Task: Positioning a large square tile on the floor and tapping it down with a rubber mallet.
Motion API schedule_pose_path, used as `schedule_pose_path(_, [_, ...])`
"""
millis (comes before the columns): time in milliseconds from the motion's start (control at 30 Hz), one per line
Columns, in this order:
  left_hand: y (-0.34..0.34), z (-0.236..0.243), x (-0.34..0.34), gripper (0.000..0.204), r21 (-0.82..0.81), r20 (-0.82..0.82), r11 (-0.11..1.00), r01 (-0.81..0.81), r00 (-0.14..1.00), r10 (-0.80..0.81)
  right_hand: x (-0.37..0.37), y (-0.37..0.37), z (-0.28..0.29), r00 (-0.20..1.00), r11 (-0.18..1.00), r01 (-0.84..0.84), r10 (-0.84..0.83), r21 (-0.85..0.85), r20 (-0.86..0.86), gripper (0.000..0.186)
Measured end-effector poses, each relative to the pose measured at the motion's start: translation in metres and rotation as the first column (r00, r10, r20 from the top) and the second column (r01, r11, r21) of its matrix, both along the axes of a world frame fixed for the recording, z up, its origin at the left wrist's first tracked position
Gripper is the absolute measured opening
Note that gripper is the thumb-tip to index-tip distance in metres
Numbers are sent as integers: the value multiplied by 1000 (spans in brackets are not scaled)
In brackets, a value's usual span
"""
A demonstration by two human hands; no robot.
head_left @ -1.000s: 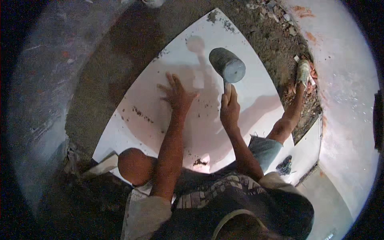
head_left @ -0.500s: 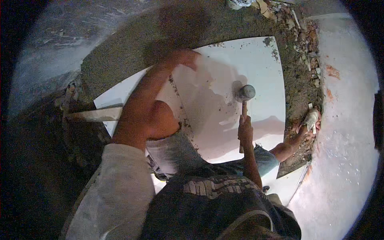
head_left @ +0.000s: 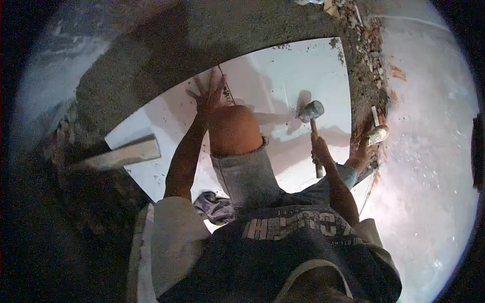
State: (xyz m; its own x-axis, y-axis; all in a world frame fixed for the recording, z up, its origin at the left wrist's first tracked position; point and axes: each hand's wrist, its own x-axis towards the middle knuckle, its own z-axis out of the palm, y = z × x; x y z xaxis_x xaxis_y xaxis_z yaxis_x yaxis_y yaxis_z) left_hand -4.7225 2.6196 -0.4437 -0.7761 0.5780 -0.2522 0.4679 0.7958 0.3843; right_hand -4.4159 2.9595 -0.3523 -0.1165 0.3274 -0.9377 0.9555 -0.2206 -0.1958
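My right hand is closed round the wooden handle of a mallet, whose dark, thick head is held over the right-hand white tile. My left hand has its fingers spread and lies over the tiles near their far edge, close to the dark joint between them. Beside that hand is my bare knee, which hides part of the joint. The left-hand white tile carries crumbs of mortar and shadows.
A wooden board lies with one end over the left tile's corner. Grey mortar bed spreads beyond the tiles. Rubble lines the foot of the pale wall at right. A crumpled cloth lies near my leg.
My left hand has come down from a blurred reach across the far edge to beside the tile joint. The mallet has tilted slightly and stays in my right hand. The view has shifted.
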Motion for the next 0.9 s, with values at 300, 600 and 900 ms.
schedule_pose_path(300, [-2, -41, -43, 96, 163, 26, 932, 324, 943, -332, -55, -49, 42, 868, 960, 174, -44, 220, -495, 41])
schedule_pose_path(600, [98, -6, -4, 95, 49, 128, 802, 595, 793, -596, -17, -14, 37, 879, 731, -461, 452, 503, 150, 48])
schedule_pose_path(900, [182, -1, 50, 95, 21, 37, 551, 834, 550, -834, -21, -58, 3, 995, 899, 98, -78, 428, -64, 45])
